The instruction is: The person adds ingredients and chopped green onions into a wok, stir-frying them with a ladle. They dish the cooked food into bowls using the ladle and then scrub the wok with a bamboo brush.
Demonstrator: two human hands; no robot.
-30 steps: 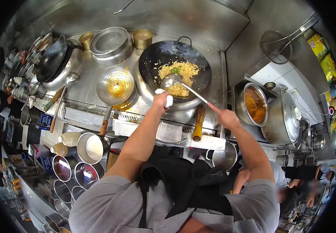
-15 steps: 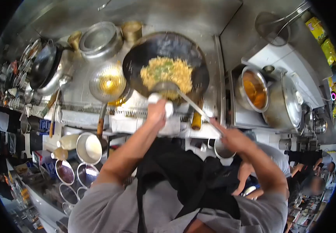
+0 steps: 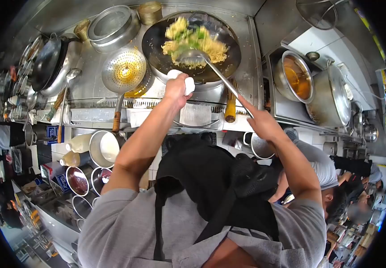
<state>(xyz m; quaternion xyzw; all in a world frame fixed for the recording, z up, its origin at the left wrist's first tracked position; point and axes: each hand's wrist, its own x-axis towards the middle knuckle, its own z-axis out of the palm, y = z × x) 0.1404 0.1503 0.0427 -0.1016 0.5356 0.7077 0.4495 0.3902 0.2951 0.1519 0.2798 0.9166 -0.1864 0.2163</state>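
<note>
A large black wok (image 3: 157,38) sits at the top centre of the stove. Fried rice (image 3: 213,48) with green bits is in it, part of it lifted and blurred above the surface. My left hand (image 3: 177,90) is closed round a white cloth (image 3: 189,85) at the wok's near edge; the part of the wok under the cloth is hidden. In my right hand (image 3: 264,124) is the handle of a long metal ladle (image 3: 223,79), whose bowl touches the rice.
Left of the wok lies a perforated strainer (image 3: 124,70) on a bowl of oil. A wooden-handled brush (image 3: 230,107) lies near the right hand. Farther right stand a metal bowl (image 3: 295,76) of orange liquid and a lidded pot (image 3: 331,96). A co-worker (image 3: 316,161) is at the right.
The rice has spread upward and is partly tossed. The wok appears higher in view, and so do both hands. The ladle is still in the rice.
</note>
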